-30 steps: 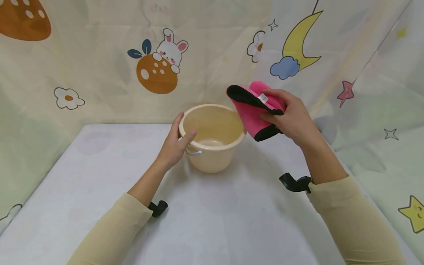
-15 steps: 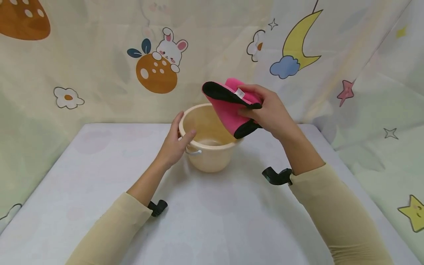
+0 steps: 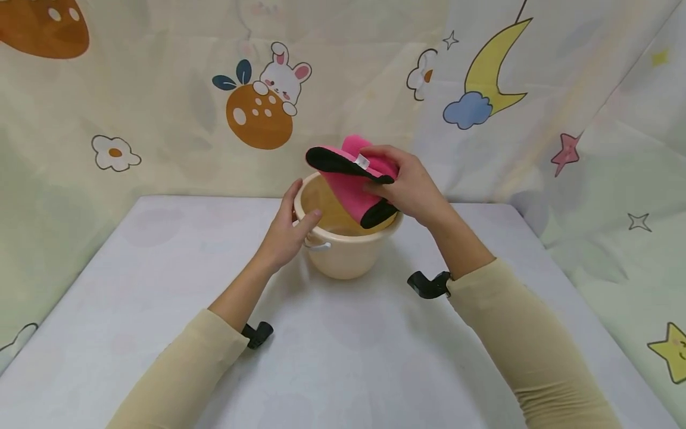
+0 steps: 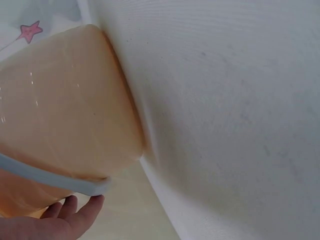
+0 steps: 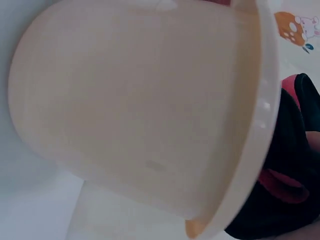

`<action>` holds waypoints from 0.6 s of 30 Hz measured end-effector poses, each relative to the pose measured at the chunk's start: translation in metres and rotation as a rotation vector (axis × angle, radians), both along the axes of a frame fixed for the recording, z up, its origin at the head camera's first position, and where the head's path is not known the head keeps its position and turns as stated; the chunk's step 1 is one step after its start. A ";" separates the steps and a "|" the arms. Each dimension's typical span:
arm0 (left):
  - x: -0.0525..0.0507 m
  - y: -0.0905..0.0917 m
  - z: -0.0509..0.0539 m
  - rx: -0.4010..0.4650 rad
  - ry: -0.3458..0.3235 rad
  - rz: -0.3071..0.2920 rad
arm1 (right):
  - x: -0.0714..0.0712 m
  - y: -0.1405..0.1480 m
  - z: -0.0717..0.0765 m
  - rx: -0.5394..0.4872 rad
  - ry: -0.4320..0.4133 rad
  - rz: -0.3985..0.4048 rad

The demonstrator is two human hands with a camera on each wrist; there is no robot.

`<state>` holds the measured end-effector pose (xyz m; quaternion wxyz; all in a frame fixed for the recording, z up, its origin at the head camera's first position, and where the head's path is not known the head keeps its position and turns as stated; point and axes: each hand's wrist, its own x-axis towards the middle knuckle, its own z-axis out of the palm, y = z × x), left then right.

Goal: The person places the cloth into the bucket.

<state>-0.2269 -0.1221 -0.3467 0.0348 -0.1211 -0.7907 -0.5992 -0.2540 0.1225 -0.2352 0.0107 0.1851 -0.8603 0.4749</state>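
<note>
A cream plastic bucket [image 3: 343, 259] stands upright on the table. My left hand [image 3: 284, 232] grips its left rim, the thumb over the inside and the fingers along the outer wall. In the left wrist view, those fingertips lie by the pale bucket handle [image 4: 45, 175]. Above the bucket's mouth, my right hand [image 3: 407, 185] pinches a folded pink and black cloth [image 3: 348, 187] with a small white tag. The cloth hides part of the bucket's opening. From the right wrist, the cloth's black side [image 5: 285, 150] shows past the bucket rim.
A white-covered table [image 3: 343, 345] spreads around the bucket. Behind it and at the sides hangs a patterned fabric backdrop [image 3: 177, 107], close to the table's back edge. A black wrist mount [image 3: 429, 285] sticks out from the right sleeve.
My right hand has carried the cloth leftward, from beside the bucket's right rim to over its mouth. My left hand and the bucket have stayed in place.
</note>
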 end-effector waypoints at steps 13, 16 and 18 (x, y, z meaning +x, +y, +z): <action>0.000 0.000 0.001 -0.009 0.011 -0.001 | -0.009 -0.005 -0.022 0.093 0.024 0.065; 0.000 0.000 0.001 0.000 0.016 -0.007 | -0.011 -0.005 -0.025 0.108 0.023 0.072; 0.000 0.000 0.001 0.009 0.020 -0.010 | -0.011 -0.004 -0.026 0.122 0.022 0.071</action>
